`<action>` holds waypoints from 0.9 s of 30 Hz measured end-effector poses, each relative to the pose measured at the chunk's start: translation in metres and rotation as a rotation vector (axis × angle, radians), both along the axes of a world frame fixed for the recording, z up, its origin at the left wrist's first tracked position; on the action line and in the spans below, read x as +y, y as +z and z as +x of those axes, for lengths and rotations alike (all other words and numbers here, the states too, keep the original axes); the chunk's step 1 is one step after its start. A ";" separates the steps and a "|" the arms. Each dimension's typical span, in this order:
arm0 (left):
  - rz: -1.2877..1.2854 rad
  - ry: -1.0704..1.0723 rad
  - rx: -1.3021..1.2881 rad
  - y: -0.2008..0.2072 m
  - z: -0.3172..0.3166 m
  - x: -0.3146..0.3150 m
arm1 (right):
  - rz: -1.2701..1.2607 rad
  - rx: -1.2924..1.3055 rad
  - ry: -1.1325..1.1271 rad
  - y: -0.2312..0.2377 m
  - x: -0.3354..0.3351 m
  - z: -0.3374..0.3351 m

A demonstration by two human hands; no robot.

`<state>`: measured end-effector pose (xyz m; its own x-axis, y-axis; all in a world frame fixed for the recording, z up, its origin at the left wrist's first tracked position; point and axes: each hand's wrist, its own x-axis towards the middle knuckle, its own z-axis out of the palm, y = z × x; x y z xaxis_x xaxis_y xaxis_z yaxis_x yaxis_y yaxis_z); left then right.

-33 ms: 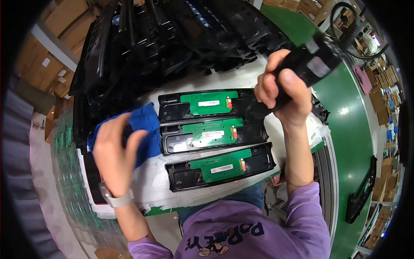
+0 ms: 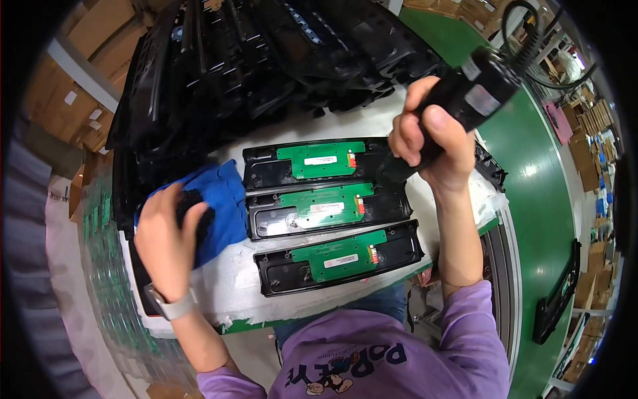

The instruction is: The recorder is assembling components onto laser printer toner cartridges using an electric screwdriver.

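On the pale desk point(image 2: 229, 282) lie three long black panels point(image 2: 385, 207), one beyond another, their recessed faces upward and slightly glossy. To their left, a rumpled blue cloth point(image 2: 226, 219) spreads. The person's right hand point(image 2: 442, 136) grasps a black corded tool point(image 2: 468, 93), its lower end over the farthest panel. The left hand point(image 2: 163, 233), thumb and fingers parted, is at a dark heap point(image 2: 188, 201) on the cloth. Each panel carries a flat green board point(image 2: 332, 194) bearing a white label point(image 2: 321, 160) and a small red-and-white part point(image 2: 351, 160).
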<state>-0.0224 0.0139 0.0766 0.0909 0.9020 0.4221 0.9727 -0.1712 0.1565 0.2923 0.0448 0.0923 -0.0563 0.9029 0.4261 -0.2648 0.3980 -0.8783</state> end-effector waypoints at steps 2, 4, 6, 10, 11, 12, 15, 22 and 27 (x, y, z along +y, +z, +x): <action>-0.214 0.232 0.258 -0.009 -0.031 0.002 | -0.010 0.017 0.009 -0.002 0.003 -0.002; -0.249 0.188 0.238 -0.026 -0.058 0.009 | -0.012 0.012 0.016 -0.001 0.004 -0.003; -0.246 0.137 0.171 -0.030 -0.062 0.013 | -0.001 0.020 0.019 0.000 0.003 -0.004; -0.164 0.135 0.137 -0.034 -0.057 0.017 | -0.010 0.012 -0.001 -0.002 0.003 -0.007; -0.152 0.176 0.103 -0.035 -0.055 0.017 | -0.016 -0.004 -0.012 -0.001 0.002 -0.008; -0.152 0.174 0.104 -0.034 -0.054 0.017 | -0.021 -0.020 -0.023 -0.001 0.002 -0.009; -0.054 0.164 0.096 -0.033 -0.048 0.016 | -0.042 -0.069 -0.031 -0.002 0.002 -0.011; -0.340 -0.192 -0.836 -0.044 -0.017 0.019 | -0.078 -0.114 -0.010 -0.001 0.000 -0.014; -0.641 -0.272 -1.504 -0.038 0.013 0.008 | -0.041 -0.183 -0.024 -0.004 -0.007 -0.019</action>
<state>-0.0090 0.0220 0.0381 0.1457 0.9798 -0.1371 -0.1501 0.1588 0.9758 0.2735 0.0374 0.0887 -0.1079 0.9213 0.3736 -0.0898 0.3652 -0.9266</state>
